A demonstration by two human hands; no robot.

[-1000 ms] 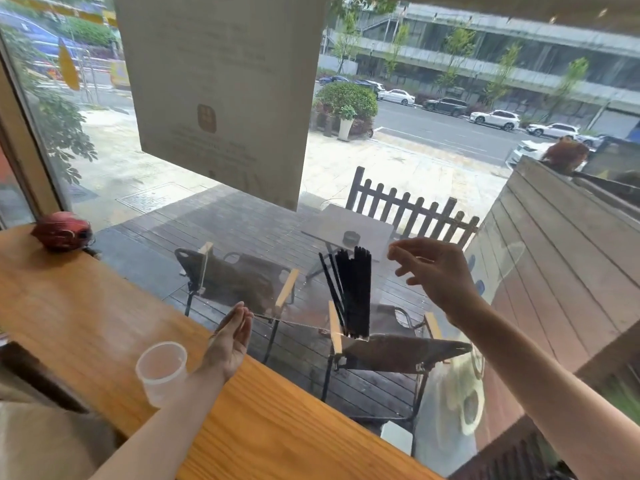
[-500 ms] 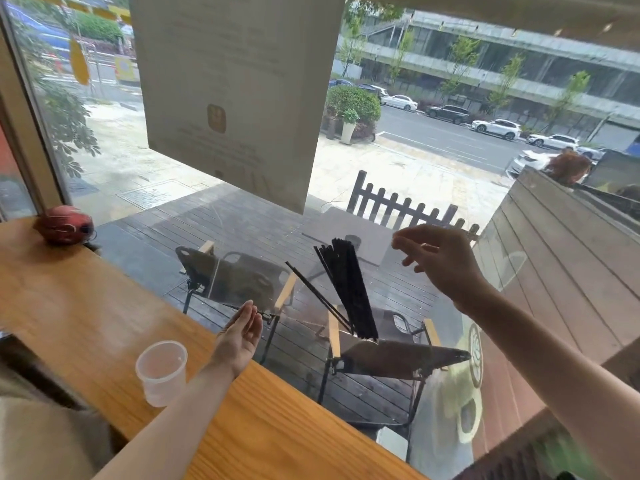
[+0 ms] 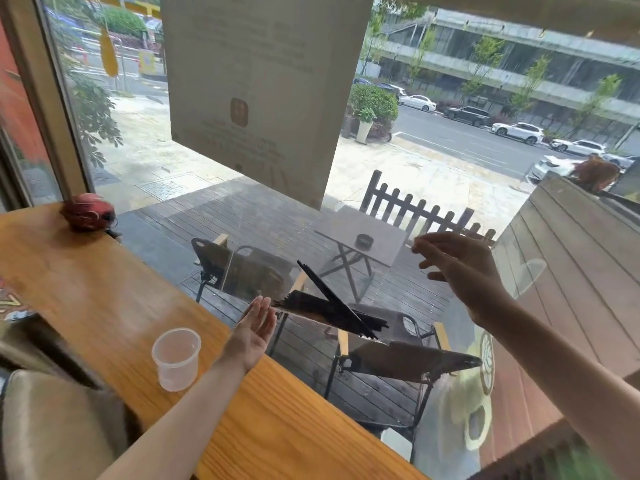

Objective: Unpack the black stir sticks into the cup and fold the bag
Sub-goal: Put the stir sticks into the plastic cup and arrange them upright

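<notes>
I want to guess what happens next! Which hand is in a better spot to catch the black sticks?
Probably the left hand. It is open, palm up, right beside the low end of the black sticks, and the cup stands close by it. The right hand is open too, but higher and farther from them.

- Pretty sure this is a café, window-bar seating: long orange-brown wooden worktop (image 3: 86, 292) runs right along a big street-facing glass window (image 3: 433, 188).
- Outside there's a dark decked patio with black folding chairs (image 3: 242, 268), a small grey square table (image 3: 363, 233) and a dark picket fence (image 3: 415, 209).
- Pale printed paper notice (image 3: 259, 98) stuck on the glass.
- Clear plastic disposable cup (image 3: 176, 358) on the worktop.
</notes>
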